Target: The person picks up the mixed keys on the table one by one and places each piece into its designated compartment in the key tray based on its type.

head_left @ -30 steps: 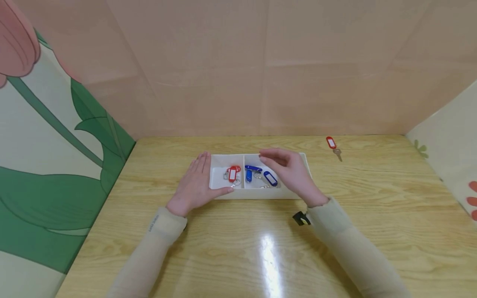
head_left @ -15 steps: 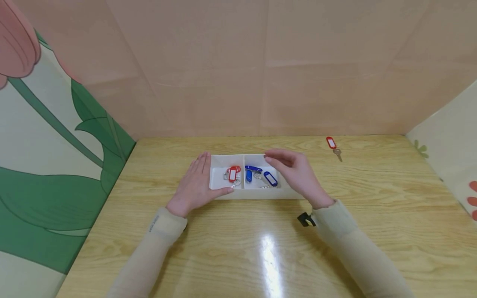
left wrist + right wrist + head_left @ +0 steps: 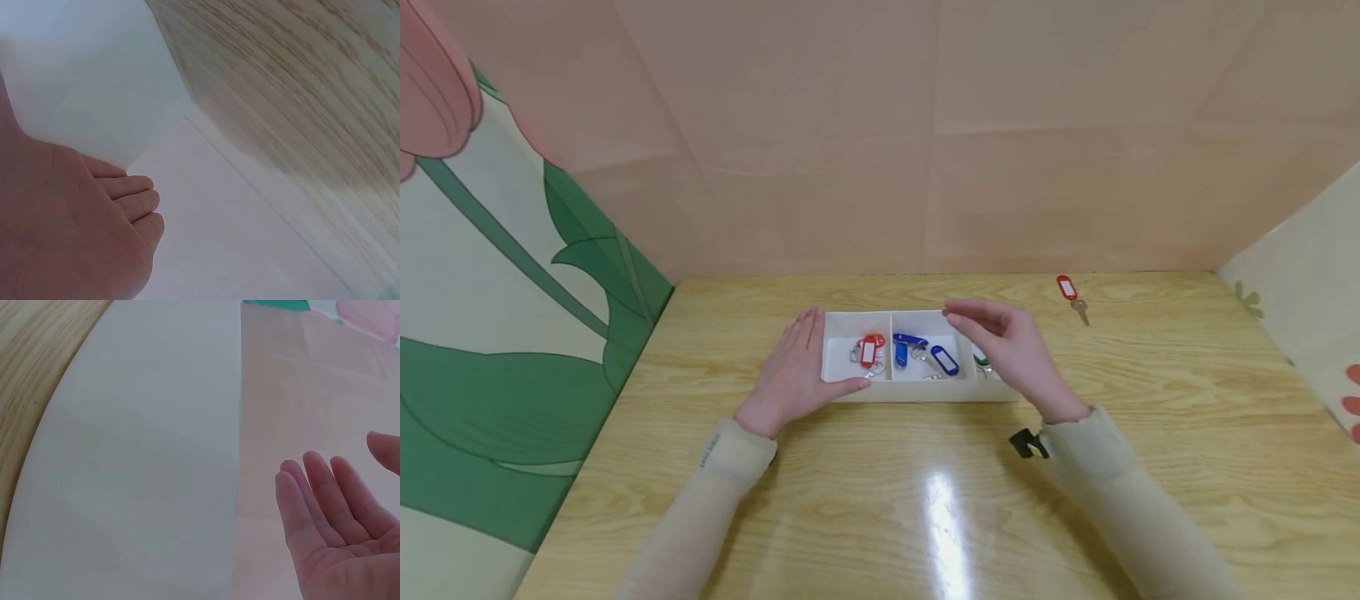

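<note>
A white divided box (image 3: 925,391) stands on the table. Its left compartment holds red key tags (image 3: 868,351) with keys, the middle one blue key tags (image 3: 945,360) with keys. Part of a green key tag (image 3: 981,357) shows in the right compartment, mostly covered by my right hand. My left hand (image 3: 793,371) rests along the box's left end, fingers straight and thumb over the front rim. My right hand (image 3: 1011,354) hovers over the right compartment, fingers slightly bent. In the right wrist view the right hand (image 3: 350,531) has thumb and fingers apart with nothing between them.
A red key tag (image 3: 1067,287) with a key (image 3: 1079,311) lies on the wooden table (image 3: 880,500) at the back right. A pink cloth wall (image 3: 880,150) rises behind the table, with patterned side panels left and right.
My right hand has moved right across the box, from over the middle compartment to the right one, uncovering a divider and part of the green tag. The left hand stays put.
</note>
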A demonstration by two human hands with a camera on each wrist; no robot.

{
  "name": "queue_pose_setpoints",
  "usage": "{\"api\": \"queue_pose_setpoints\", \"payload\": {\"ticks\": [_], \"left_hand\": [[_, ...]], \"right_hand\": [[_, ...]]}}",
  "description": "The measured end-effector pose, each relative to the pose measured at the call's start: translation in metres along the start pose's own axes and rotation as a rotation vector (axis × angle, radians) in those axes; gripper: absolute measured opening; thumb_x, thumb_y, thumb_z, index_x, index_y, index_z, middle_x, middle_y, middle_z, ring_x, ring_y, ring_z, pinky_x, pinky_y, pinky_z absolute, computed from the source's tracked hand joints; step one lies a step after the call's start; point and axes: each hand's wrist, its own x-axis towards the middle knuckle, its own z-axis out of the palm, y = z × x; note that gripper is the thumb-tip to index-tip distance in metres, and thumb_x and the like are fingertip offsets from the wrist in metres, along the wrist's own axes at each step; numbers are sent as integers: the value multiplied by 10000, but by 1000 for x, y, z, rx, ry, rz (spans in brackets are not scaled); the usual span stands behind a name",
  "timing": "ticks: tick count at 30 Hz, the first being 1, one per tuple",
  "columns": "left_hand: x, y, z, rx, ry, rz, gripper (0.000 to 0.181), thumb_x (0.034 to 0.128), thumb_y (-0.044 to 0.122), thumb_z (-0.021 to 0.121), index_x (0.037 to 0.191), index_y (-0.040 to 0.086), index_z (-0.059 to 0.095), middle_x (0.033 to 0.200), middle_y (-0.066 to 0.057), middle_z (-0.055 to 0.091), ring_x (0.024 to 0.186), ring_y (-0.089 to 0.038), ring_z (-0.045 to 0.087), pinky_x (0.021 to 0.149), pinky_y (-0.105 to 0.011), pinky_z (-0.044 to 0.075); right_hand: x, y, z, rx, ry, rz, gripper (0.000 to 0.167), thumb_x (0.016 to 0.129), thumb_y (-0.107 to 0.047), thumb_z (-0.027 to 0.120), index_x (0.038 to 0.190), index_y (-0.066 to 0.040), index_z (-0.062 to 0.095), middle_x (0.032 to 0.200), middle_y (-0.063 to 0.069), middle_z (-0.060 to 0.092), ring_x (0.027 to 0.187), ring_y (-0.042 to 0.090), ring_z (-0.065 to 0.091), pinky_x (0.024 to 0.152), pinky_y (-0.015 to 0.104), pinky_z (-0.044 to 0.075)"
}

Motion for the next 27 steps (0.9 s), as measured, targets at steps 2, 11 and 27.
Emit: {"api": "queue_pose_setpoints", "payload": {"ticks": [2, 11, 27], "left_hand": [[0, 0, 1, -1, 2, 1, 1313, 797, 918, 430, 1610, -29, 22, 1686, -178, 35, 1545, -288, 29, 1237, -408, 48], [0, -1, 2, 2, -5, -7, 1322, 786, 934, 405, 1613, -22, 17, 1689, -168, 31, 1546, -281, 24, 1237, -400, 44], [0, -1, 1, -3, -1, 6, 1310, 803, 918, 413, 1606, -39, 20, 1683, -194, 45, 1545, -291, 28, 1237, -403, 48]], "right_hand": [[-1, -1, -2, -9, 3, -9, 417, 1005, -401, 659, 1307, -115, 695, 1288, 35, 681, 1188, 204, 628, 995, 319, 513], [-4, 3, -17, -73, 20, -10, 462, 1002, -453, 640, 1322, -123, 689, 1283, 16, 682, 1198, 194, 621, 1004, 332, 511], [-12, 12, -37, -100, 90, 4, 437, 1005, -408, 653, 1309, -97, 700, 1281, 51, 688, 1196, 174, 613, 934, 162, 489]]}}
